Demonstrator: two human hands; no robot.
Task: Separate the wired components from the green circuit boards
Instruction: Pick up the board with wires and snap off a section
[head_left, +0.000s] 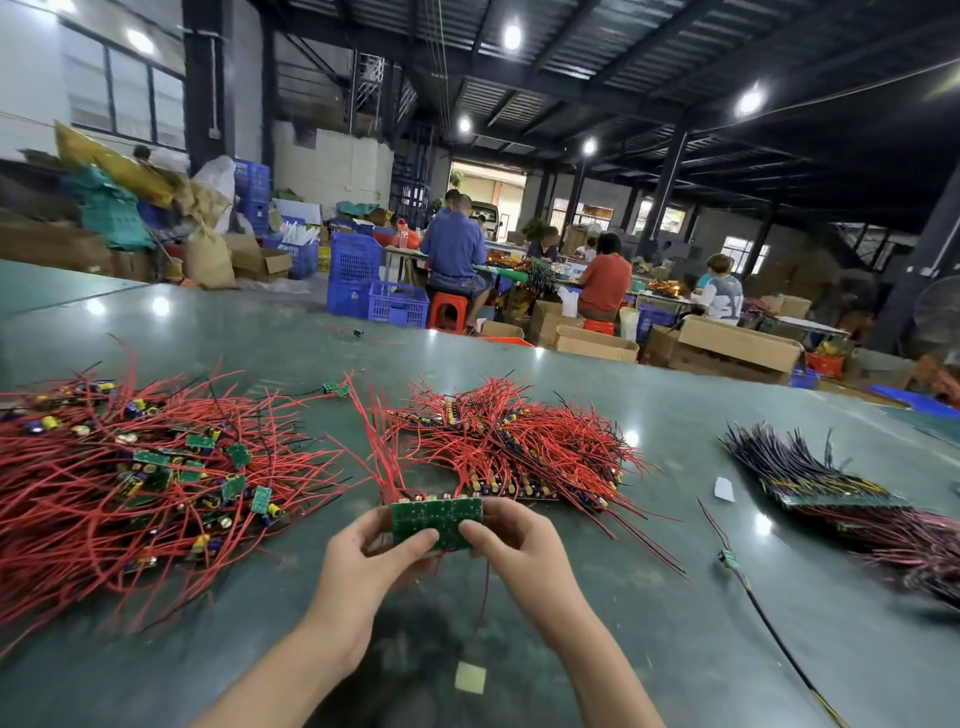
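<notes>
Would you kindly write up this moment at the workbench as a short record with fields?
held item: green circuit board with red wires rising from its far edge
left hand: thumb on the board's face, grip at its left end
right hand: thumb on the board's face, grip at its right end
left pile: small boards tangled in red wires
middle pile: red wires behind the held board
right pile: dark-wired boards
surface: green table
</notes>
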